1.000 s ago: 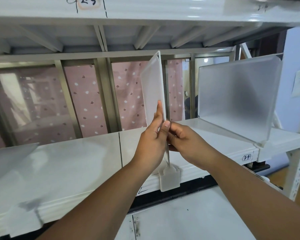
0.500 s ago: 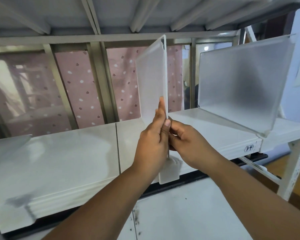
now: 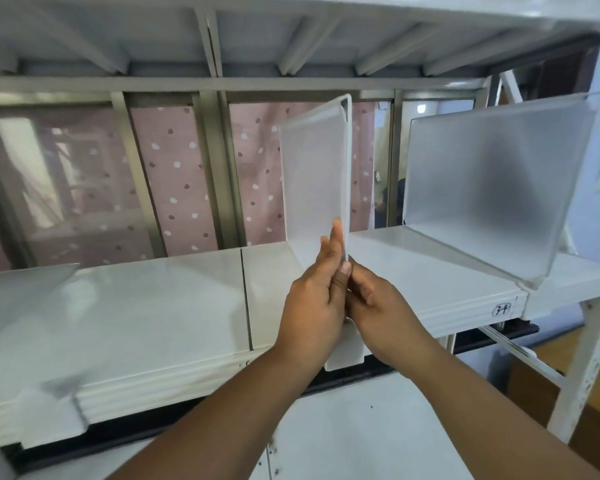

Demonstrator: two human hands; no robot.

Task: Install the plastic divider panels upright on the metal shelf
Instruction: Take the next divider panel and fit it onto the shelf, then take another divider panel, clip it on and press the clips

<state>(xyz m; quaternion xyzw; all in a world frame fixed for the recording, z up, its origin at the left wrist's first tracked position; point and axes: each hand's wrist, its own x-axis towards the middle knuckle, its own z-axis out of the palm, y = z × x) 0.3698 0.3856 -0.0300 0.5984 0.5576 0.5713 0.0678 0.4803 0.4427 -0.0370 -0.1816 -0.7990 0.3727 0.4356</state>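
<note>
Here, head view, the only one: a frosted translucent plastic divider panel (image 3: 314, 174) stands upright on the white metal shelf (image 3: 160, 306), roughly mid-span, running front to back, its top corner near the underside of the shelf above. Left hand (image 3: 314, 306) is closed on the panel's front edge, fingers flat along the near face and thumb meeting the edge. Right hand (image 3: 383, 313) is pinched on the same edge from the other side, just below the left thumb; the two hands touch. Below them a white plastic clip tab (image 3: 343, 351) at the panel's foot hangs over the shelf's front lip; whether it is fully hooked under cannot be told, since the hands cover its top. Judgement: the step in hand is seating this panel. Done well, it means keeping the sheet plumb, pressing straight down at the front edge so the tab bites the lip, and not bowing the thin plastic sideways. A second frosted plastic divider panel (image 3: 499, 181) stands to the right, well apart from the hands, already in place near a shelf label (image 3: 502, 309). At far left a third frosted panel (image 3: 21, 285) lies flat on the shelf, blurred, apparently yet to be put up.
</note>
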